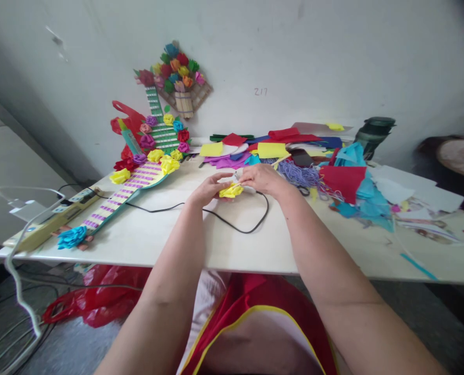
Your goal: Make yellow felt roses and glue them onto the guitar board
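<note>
My left hand (207, 189) and my right hand (263, 179) meet over the middle of the white table (216, 245). Both pinch a small yellow paper flower (230, 191) between their fingertips. A white tool lies partly hidden under my right hand, and a black cord (232, 224) loops from it across the table toward the left. The fingers of both hands are curled closed around the flower.
A long green craft board with purple stripes and paper flowers (134, 182) lies at the left, beside a power strip (48, 224). Coloured felt sheets (263, 148), purple yarn (298, 174) and blue and red scraps (352, 187) cover the back right. A flower decoration (179, 78) hangs on the wall.
</note>
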`<move>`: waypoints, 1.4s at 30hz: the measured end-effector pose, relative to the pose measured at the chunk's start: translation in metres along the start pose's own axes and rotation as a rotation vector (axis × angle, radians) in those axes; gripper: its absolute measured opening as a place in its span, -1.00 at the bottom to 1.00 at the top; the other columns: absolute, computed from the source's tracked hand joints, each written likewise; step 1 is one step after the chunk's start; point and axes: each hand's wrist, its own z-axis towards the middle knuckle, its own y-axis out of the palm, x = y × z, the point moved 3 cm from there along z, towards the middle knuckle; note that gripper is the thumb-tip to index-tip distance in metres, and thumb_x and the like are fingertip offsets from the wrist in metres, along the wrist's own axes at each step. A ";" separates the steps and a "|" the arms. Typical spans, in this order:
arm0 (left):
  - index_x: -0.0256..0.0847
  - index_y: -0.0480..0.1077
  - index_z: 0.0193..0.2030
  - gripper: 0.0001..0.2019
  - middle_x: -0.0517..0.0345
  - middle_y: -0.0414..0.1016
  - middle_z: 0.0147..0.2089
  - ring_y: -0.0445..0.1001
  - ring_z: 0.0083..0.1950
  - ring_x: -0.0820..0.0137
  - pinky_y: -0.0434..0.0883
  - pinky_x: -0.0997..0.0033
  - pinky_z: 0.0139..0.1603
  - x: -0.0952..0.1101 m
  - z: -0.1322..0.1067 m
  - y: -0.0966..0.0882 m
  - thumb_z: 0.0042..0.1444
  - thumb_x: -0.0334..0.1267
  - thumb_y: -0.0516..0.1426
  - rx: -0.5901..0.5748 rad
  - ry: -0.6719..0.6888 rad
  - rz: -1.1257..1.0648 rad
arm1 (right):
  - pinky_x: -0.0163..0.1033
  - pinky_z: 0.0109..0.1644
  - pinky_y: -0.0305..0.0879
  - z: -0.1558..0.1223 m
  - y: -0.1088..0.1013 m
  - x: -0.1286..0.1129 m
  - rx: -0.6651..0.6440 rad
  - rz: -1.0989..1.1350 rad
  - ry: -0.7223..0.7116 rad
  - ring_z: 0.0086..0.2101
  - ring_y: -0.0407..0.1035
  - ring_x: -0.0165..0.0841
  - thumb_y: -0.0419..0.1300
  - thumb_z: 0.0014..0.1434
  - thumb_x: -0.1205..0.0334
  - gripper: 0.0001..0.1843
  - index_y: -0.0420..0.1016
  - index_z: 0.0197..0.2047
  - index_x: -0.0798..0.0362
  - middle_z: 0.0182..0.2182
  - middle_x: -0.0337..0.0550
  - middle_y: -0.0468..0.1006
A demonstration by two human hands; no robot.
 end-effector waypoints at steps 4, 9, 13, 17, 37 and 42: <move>-0.25 0.39 -0.10 -0.48 0.11 0.59 -0.34 0.60 -0.34 0.32 0.55 0.35 -0.37 -0.002 0.004 0.000 -0.14 -0.04 0.42 0.016 0.084 0.007 | -0.26 -0.26 0.08 -0.001 -0.003 -0.002 -0.023 -0.038 0.033 -0.22 0.44 -0.33 0.18 0.25 0.28 -0.73 0.71 -0.11 -0.05 -0.17 -0.15 0.68; -0.28 0.39 -0.32 -0.51 0.11 0.56 -0.37 0.57 -0.35 0.36 0.56 0.34 -0.32 -0.002 0.006 -0.001 -0.21 0.04 0.41 -0.002 0.106 -0.034 | -0.24 -0.30 0.03 -0.002 -0.006 -0.004 -0.024 -0.067 0.052 -0.23 0.43 -0.33 0.16 0.27 0.26 -0.72 0.71 -0.10 -0.06 -0.17 -0.13 0.67; -0.32 0.45 -0.31 -0.61 0.05 0.57 -0.33 0.58 -0.28 0.31 0.57 0.28 -0.24 0.002 0.003 -0.002 -0.25 -0.15 0.39 -0.055 0.100 -0.097 | -0.24 -0.29 0.03 -0.003 -0.008 -0.004 -0.011 -0.064 0.059 -0.23 0.43 -0.33 0.15 0.28 0.25 -0.72 0.71 -0.11 -0.07 -0.17 -0.14 0.67; -0.32 0.49 -0.27 -0.68 0.01 0.58 -0.27 0.59 -0.17 0.23 0.57 0.17 -0.11 0.004 0.001 -0.004 -0.26 -0.32 0.31 -0.100 0.098 -0.126 | -0.24 -0.30 0.04 -0.002 -0.008 -0.002 0.001 -0.075 0.068 -0.21 0.44 -0.32 0.16 0.28 0.24 -0.72 0.71 -0.10 -0.07 -0.14 -0.14 0.67; -0.33 0.55 -0.30 -0.70 0.03 0.60 -0.25 0.59 -0.20 0.28 0.54 0.06 0.03 0.001 0.003 -0.004 -0.28 -0.36 0.36 -0.110 0.132 -0.150 | -0.24 -0.34 0.02 -0.003 -0.007 0.001 0.060 -0.107 0.065 -0.26 0.43 -0.34 0.16 0.26 0.30 -0.72 0.71 -0.14 -0.08 -0.20 -0.16 0.67; -0.33 0.56 -0.35 -0.72 0.06 0.60 -0.32 0.59 -0.26 0.31 0.54 0.12 0.01 0.001 0.003 -0.003 -0.31 -0.36 0.38 -0.089 0.131 -0.146 | -0.25 -0.35 0.01 -0.004 -0.008 0.001 0.094 -0.093 0.054 -0.27 0.44 -0.34 0.17 0.24 0.29 -0.74 0.72 -0.17 -0.08 -0.21 -0.17 0.68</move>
